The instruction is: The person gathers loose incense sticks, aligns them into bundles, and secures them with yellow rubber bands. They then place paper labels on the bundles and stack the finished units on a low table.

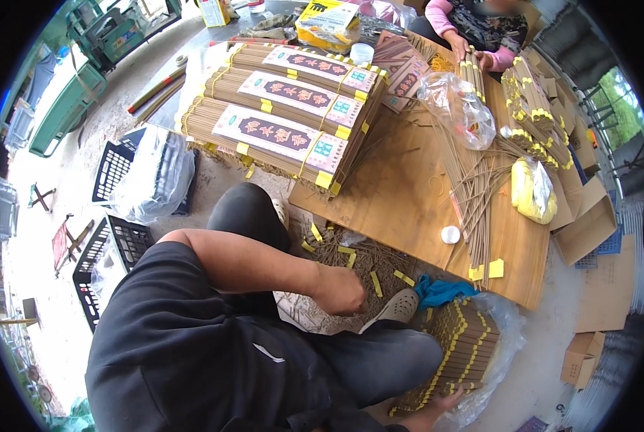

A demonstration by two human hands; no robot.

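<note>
My left hand (340, 290) hangs curled into a fist between my knees; its fingers hide whatever may be inside. Below it, yellow paper strips (377, 284) and broken incense sticks (329, 253) litter the floor by my shoes. At the lower right my right hand (443, 405) rests with fingers stretched against the near edge of a stack of incense bundles (469, 338). Yellow bands wrap these brown bundles, and a clear plastic bag (505, 327) surrounds them. On the table ahead lie large packs of incense sticks (225, 108) with printed labels and yellow bands.
Loose incense sticks (473, 194), a white lid (450, 235) and a yellow packet (531, 191) lie on the wooden tabletop (387, 191). Across it, a person's hands (473, 54) hold a stick bundle. Black crates (113, 266) stand left, cardboard boxes (588, 223) right.
</note>
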